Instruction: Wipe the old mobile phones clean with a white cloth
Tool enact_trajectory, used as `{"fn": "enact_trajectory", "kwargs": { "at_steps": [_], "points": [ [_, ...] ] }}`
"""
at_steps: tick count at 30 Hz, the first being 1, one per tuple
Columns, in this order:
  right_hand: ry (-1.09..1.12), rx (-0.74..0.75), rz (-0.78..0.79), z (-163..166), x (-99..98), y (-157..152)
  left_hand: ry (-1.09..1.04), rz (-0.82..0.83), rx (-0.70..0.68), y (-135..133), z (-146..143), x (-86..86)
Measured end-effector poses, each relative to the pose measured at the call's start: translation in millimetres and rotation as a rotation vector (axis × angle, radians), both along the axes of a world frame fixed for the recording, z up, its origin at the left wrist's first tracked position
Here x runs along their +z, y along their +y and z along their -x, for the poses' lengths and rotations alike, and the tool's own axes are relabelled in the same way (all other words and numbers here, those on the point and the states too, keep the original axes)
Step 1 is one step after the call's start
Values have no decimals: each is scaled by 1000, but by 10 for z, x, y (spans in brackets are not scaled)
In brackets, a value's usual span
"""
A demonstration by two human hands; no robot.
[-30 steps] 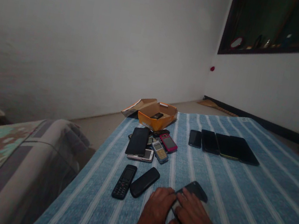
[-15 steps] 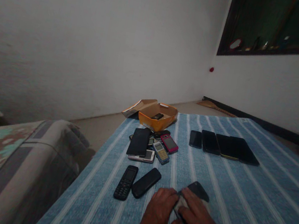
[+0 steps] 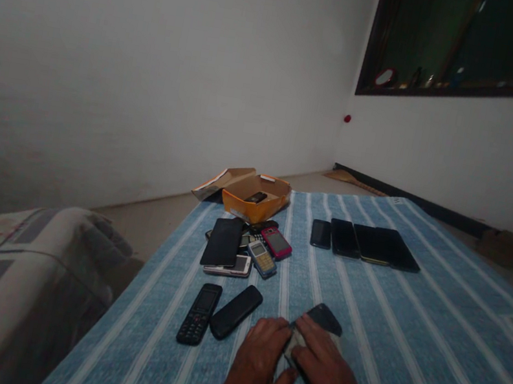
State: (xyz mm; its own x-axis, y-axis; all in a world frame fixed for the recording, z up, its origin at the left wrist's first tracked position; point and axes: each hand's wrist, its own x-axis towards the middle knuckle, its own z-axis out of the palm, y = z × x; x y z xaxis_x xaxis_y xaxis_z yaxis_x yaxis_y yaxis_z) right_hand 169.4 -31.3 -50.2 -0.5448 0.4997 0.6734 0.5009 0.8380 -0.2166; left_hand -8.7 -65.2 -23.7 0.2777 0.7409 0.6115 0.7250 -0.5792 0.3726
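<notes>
My left hand (image 3: 257, 366) and my right hand (image 3: 328, 381) rest side by side on the blue striped cloth (image 3: 433, 339) near its front edge. Both press on a dark phone (image 3: 325, 317) that lies flat, with a small pale cloth (image 3: 293, 347) pinched between the fingers over its near end. Left of my hands lie a black keypad phone (image 3: 199, 312) and a black phone face down (image 3: 235, 311). Further back is a cluster of several phones (image 3: 247, 249).
An open orange cardboard box (image 3: 255, 197) with a small phone inside sits at the far edge. A row of several dark smartphones (image 3: 366, 242) lies at the back right. A patterned cushion or mattress (image 3: 0, 280) is at the left. White walls stand behind.
The view has shifted slightly to the right, so everything sits further left in frame. My hands stay on the dark phone with small finger movements.
</notes>
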Motion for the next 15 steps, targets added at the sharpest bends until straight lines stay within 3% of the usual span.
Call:
{"fn": "enact_trajectory", "kwargs": {
  "at_steps": [7,15],
  "points": [
    [49,-118,1,-38,37,58,14,-31,-4,-2,32,-65],
    [23,-23,25,37,-18,-12,51,-31,25,17,44,-108]
  ]
}}
